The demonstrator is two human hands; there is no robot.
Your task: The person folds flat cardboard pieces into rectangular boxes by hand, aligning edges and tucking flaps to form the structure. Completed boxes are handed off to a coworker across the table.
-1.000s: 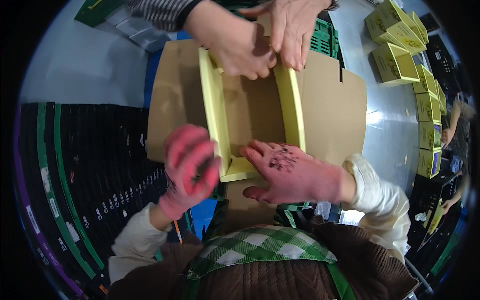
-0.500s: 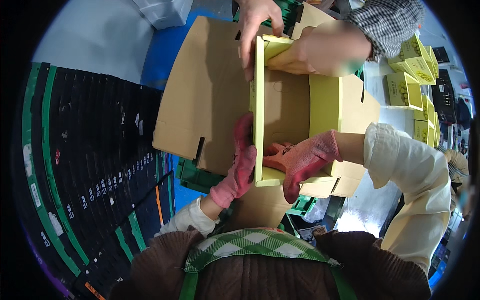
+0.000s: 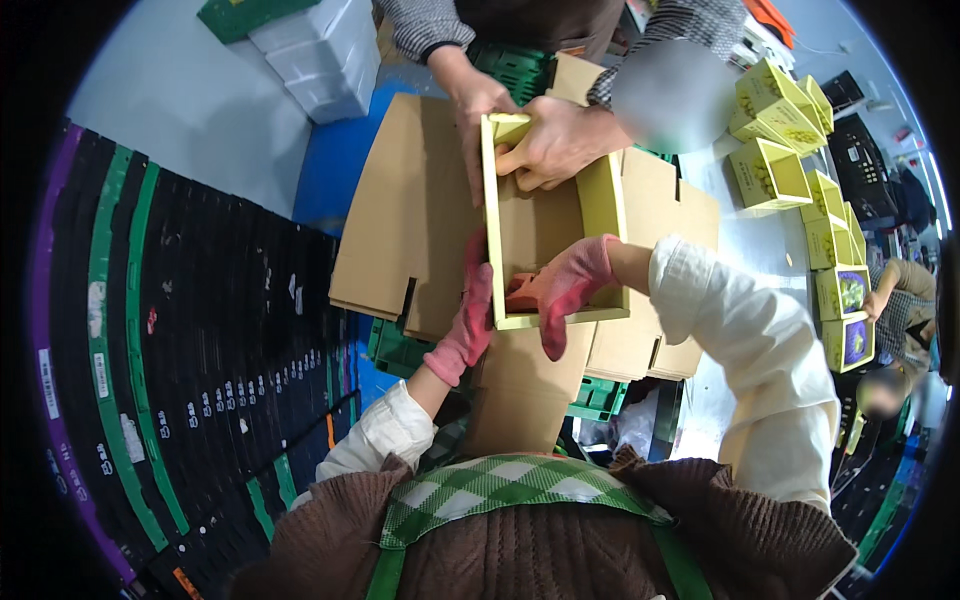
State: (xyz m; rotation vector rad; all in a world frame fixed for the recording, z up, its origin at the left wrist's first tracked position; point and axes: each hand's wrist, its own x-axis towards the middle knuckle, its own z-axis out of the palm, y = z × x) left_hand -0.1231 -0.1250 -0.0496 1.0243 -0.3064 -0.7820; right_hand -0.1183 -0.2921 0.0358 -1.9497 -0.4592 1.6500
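Observation:
A pale yellow cardboard box (image 3: 488, 210), its top open and its inside brown, stands over flat brown cardboard. My left hand (image 3: 470, 318), in a pink glove, holds the box's left wall from outside, fingers pointing up along it. My right hand (image 3: 572, 285), gloved alike, grips the near end wall, with fingers inside the box and the thumb hanging outside. At the far end a co-worker's bare left-side hand (image 3: 474, 115) lies along the outer left corner. That person's other hand (image 3: 560, 140) reaches inside the far end.
Flat brown cardboard sheets (image 3: 395, 220) lie beneath, over green crates (image 3: 393, 345). Black crates (image 3: 230, 330) stack up at left, and pale bins (image 3: 325, 60) stand far left. Several yellow boxes (image 3: 768, 172) sit on the right-hand table, where another person (image 3: 900, 310) handles some.
The whole scene has shifted in view, and more of the co-worker shows. The box's right wall now stands steeper. Both my hands keep their places on the box.

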